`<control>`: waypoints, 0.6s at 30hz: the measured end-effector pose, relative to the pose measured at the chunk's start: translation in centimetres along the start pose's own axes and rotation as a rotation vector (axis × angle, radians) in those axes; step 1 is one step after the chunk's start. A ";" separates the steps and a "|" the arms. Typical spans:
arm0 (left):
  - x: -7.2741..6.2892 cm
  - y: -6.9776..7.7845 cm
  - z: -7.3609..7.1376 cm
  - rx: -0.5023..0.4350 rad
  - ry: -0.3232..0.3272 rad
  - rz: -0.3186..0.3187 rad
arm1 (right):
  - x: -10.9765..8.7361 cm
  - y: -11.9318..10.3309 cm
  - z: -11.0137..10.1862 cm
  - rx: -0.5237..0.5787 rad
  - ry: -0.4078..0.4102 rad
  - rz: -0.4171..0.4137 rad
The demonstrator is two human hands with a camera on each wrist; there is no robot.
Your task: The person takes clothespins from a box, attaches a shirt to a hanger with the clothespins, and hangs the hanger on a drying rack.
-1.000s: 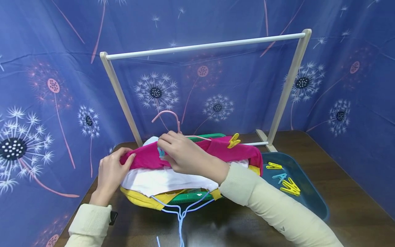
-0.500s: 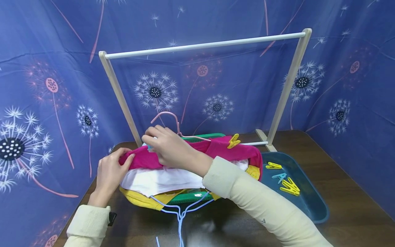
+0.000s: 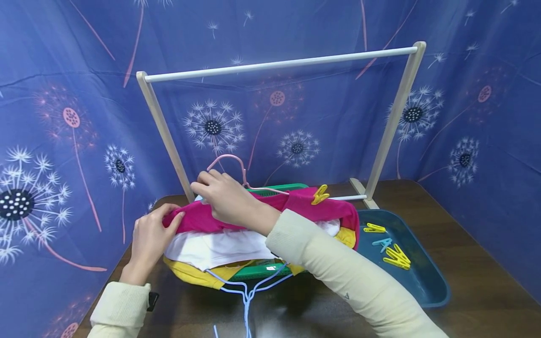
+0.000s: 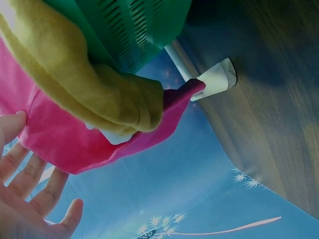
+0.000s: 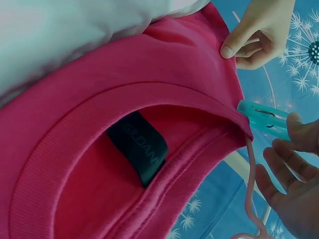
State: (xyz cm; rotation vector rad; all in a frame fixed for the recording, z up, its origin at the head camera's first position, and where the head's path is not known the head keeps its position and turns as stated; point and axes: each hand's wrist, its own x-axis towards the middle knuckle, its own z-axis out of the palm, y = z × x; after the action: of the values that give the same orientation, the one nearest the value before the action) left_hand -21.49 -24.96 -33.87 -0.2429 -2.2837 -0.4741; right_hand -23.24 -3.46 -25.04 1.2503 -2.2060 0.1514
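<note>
Far left, your left hand (image 3: 149, 239) pinches the left end of the magenta shirt (image 3: 198, 218) between thumb and fingers; the left-wrist view shows fingers behind the cloth. Shirt lies over the green basket (image 3: 252, 272), on top of a white garment (image 3: 224, 248), with a yellow garment (image 3: 190, 273) underneath. Next, your right hand (image 3: 230, 199) is over the left half of the shirt, thumb and fingers pinching a light-blue clothespin (image 5: 266, 119); its tip touches the shirt's edge by the collar, right where the pink hanger (image 5: 250, 184) comes out. Can't tell how firmly it bites. Blue hanger (image 3: 246, 300) sticks out of the pile toward you, front middle. Right of your hand, a yellow clothespin (image 3: 320, 194) is on the shirt near the hanger's right arm. Drying rack (image 3: 279, 63) stands behind everything. Far right, dark blue tray (image 3: 427, 288) holds loose clothespins (image 3: 374, 228), yellow and light blue.
</note>
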 end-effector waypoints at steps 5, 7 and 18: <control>0.0 0.0 0.1 0.005 0.001 0.001 | 0.5 -0.3 -0.2 -0.012 -0.070 0.041; 0.0 -0.1 0.1 0.007 0.002 0.003 | 0.8 -0.5 -0.3 -0.022 -0.104 0.064; -0.2 -0.1 0.0 0.002 -0.005 0.001 | 1.6 -1.2 0.1 -0.113 -0.279 0.145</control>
State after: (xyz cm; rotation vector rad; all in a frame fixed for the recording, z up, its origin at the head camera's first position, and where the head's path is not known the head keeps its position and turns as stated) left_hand -21.43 -25.09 -34.07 -0.2446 -2.2887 -0.4715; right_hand -22.90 -5.36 -24.44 1.1048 -2.5054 -0.0965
